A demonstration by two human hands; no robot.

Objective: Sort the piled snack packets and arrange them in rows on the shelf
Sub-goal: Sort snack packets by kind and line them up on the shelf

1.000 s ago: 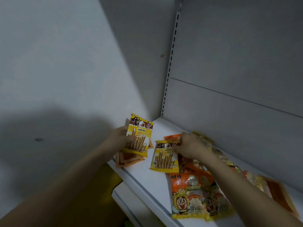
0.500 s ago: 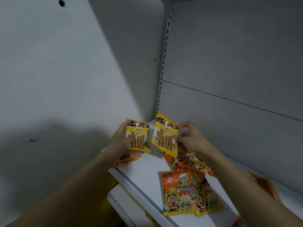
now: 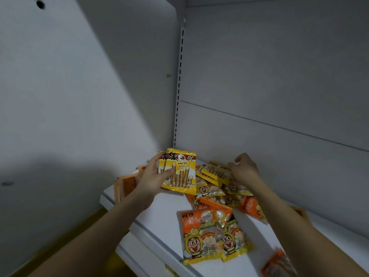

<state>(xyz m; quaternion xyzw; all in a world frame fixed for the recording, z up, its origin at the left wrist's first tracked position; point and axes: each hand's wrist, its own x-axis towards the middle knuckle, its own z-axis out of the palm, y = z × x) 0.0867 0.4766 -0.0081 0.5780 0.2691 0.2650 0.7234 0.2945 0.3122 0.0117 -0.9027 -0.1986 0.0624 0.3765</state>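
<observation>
Left hand (image 3: pixel 153 176): grip closed on a fanned stack of yellow wafer-roll packets (image 3: pixel 180 172), thumb across the fronts, fingers behind; held upright and clear of the shelf (image 3: pixel 159 214), apparently as a collecting hand so that like packets gather before being laid in a row. Right hand (image 3: pixel 242 169): fingers curled down onto another yellow wafer-roll packet (image 3: pixel 214 172) lying atop the pile at the back of the shelf; whether the grip has actually closed on it cannot be told. Mixed pile (image 3: pixel 223 193): unsorted, overlapping. Orange bun-snack packets (image 3: pixel 207 234): two, side by side near the front edge, apart from the pile. Brownish-orange packets (image 3: pixel 127 184): at the shelf's left end, partly hidden behind the left forearm.
</observation>
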